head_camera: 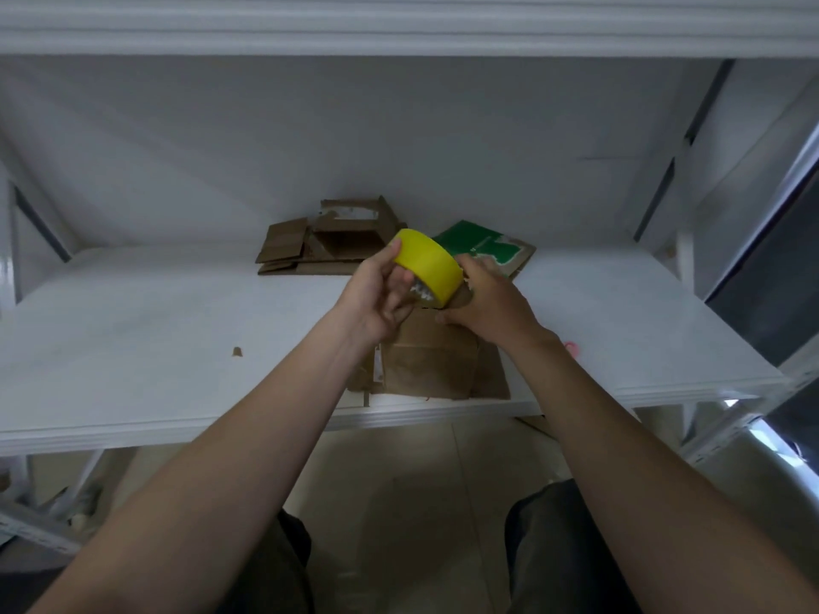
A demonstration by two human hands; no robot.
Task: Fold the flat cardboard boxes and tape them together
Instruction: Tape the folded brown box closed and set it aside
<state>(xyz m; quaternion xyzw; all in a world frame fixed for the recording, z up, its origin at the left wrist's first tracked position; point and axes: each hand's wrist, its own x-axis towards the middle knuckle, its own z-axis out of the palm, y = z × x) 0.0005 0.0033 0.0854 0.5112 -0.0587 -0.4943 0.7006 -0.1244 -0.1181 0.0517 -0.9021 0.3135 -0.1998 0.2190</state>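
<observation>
Currently left hand's (376, 299) grip curls round yellow tape roll (432, 263), above flat brown cardboard (430, 365) lying on white shelf (177, 347); right hand (487, 303) at roll's rim, pinch unclear. Risk: tape end tears or re-sticks while picked; unheld cardboard, at shelf edge, may slide off.

White shelf (155, 330) across mid-frame, upper shelf (399, 28) along the top, grey wall (399, 126) between, beige tiled floor (399, 471) below centre, metal post (684, 259) at right.
</observation>
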